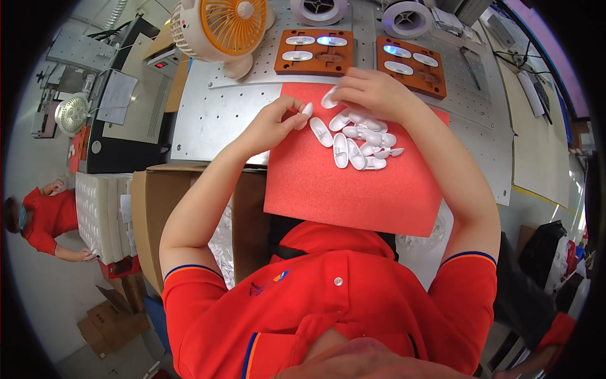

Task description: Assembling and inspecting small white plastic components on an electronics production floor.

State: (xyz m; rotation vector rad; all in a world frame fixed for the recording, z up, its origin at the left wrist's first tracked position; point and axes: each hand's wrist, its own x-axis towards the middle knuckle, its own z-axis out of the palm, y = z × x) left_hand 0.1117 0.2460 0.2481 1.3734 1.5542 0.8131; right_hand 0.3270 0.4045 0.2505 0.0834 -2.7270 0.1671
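A red foam sheet (353, 196) lies in front of me, with a loose pile of white oval plastic shells (363, 134) on its far part. My left hand (278, 123) pinches one white shell (307, 109) between thumb and fingers, just left of the pile. At the pile's far side, my right hand (372, 93) has its fingers on another white shell (329, 98). Beyond the sheet stand two orange-brown fixture blocks. The left block (282, 62) and the right block (435, 90) each carry several white oval pieces, and a blue-white light falls on one piece in each.
An orange-and-white fan (235, 28) stands at the far left, with two white rings (407, 20) behind the blocks. The perforated metal table (208, 120) runs under everything. A cardboard box (151, 221) sits at my left. Another person (53, 215) works at the far left.
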